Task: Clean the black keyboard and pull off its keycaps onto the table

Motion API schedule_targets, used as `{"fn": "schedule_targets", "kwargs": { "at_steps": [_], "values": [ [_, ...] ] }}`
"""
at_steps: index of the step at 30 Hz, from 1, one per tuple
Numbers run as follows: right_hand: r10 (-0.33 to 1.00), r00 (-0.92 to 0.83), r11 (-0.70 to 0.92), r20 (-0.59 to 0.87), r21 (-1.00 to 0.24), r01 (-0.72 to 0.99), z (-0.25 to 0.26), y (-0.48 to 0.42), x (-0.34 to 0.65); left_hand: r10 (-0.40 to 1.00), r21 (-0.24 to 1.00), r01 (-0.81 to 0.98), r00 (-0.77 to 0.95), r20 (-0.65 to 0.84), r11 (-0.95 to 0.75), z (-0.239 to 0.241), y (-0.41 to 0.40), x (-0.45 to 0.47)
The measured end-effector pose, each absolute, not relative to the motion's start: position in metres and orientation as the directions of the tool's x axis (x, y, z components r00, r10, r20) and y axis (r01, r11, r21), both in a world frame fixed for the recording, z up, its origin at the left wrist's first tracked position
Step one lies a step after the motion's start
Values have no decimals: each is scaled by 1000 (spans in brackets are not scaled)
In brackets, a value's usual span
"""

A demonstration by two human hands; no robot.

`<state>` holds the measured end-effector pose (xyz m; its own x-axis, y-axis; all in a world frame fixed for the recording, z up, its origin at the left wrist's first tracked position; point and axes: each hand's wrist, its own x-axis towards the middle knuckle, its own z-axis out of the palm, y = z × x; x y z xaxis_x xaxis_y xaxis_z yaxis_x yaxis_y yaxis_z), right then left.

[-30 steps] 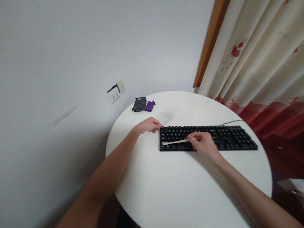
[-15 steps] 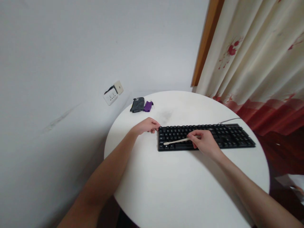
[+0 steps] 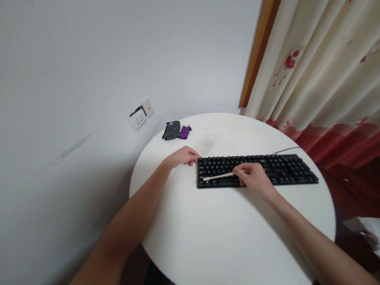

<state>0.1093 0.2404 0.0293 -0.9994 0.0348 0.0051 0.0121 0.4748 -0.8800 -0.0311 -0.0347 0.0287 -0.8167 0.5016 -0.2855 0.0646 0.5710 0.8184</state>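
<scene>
A black keyboard [image 3: 282, 169] lies across the middle of a round white table [image 3: 225, 229]. My right hand [image 3: 253, 179] rests on the keys and pinches a thin pale stick [image 3: 218, 176] that points left, its tip over the keyboard's left end. My left hand [image 3: 182, 156] is curled with its fingertips against the keyboard's far left corner.
A grey pouch [image 3: 171, 130] and a small purple item [image 3: 184, 132] lie at the table's far left edge by the wall. A wall socket [image 3: 137, 119] is just behind them. A cream and red curtain [image 3: 323, 75] hangs at the right. A cable [image 3: 285, 150] leaves the keyboard's back.
The stick's tip has shifted slightly along the keyboard's left end. My left hand stays at the corner. The view has drifted a little.
</scene>
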Motion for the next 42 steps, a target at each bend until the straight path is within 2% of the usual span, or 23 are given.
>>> {"fn": "schedule_targets", "kwargs": {
  "at_steps": [25, 42],
  "values": [
    [51, -998, 499, -25, -865, 47, 41, 272, 105, 530, 823, 98, -806, -265, 559, 21, -39, -37],
    [-10, -1000, 510, -13, -860, 6, 34, 263, 105, 514, 816, 82, -811, -279, 573, 24, -38, -36]
  ]
}}
